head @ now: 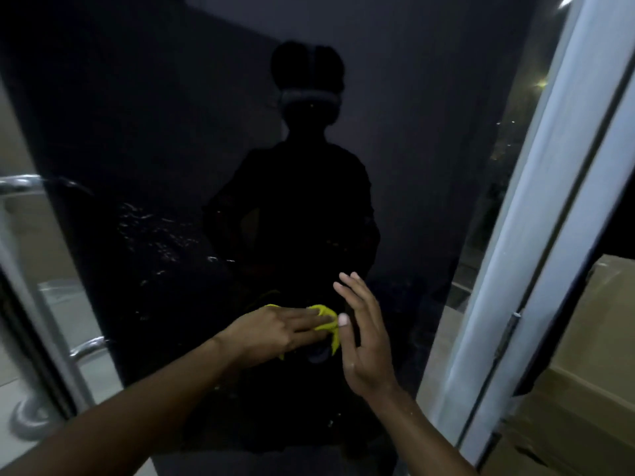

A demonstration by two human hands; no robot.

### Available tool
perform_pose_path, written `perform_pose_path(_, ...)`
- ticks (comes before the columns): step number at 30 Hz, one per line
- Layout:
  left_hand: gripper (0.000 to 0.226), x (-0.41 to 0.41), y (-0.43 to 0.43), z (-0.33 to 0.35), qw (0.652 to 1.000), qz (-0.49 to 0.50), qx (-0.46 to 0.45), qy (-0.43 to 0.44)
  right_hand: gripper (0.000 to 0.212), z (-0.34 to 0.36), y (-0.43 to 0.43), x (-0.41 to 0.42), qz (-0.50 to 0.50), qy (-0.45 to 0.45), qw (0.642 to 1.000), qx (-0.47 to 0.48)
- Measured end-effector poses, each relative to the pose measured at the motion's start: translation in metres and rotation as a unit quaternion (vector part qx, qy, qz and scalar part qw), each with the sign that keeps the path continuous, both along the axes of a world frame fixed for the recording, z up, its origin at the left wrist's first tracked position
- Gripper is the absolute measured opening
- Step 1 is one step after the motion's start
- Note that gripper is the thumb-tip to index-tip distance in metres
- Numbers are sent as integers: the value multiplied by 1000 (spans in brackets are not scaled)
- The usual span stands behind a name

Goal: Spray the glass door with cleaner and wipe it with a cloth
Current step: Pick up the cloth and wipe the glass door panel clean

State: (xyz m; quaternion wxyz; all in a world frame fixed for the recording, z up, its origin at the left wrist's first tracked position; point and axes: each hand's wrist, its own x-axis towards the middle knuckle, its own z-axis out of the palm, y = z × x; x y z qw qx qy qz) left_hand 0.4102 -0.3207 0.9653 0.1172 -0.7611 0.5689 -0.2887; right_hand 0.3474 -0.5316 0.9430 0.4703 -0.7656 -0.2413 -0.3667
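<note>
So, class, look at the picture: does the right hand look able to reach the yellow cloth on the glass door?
Probably yes. The right hand is open just beside the yellow cloth, with nothing between them. The left hand lies flat over most of it, but the edge on that side is uncovered.

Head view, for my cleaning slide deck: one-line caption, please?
Left hand presses a yellow cloth flat on the wet glass door; right hand open beside it.
</note>
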Motion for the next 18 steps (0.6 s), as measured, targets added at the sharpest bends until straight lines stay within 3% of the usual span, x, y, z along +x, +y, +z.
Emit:
perform_pose_path(2,61,-22,2,13,978,61,-156,125,45,8,29,-8,31,8,998,48)
perform_pose_path(4,48,-43,0,24,911,90,-308,259,51,14,56,-16,48,24,992,116)
perform_pose_path(6,37,-57,1,34,856,97,-413,297,59,20,80,-21,52,51,981,182)
perform_pose_path(9,38,-69,6,44,792,68,-524,306,62,28,109,-27,69,117,959,248)
perform_pose_path(12,42,-79,10,51,756,28,-544,363,60,38,133,-30,131,158,937,281)
perform_pose_path(15,43,-84,23,61,710,7,-510,486,69,43,150,-29,153,170,925,303)
perform_pose_path(18,51,-83,50,72,705,6,-470,531,65,48,164,-26,137,168,924,315)
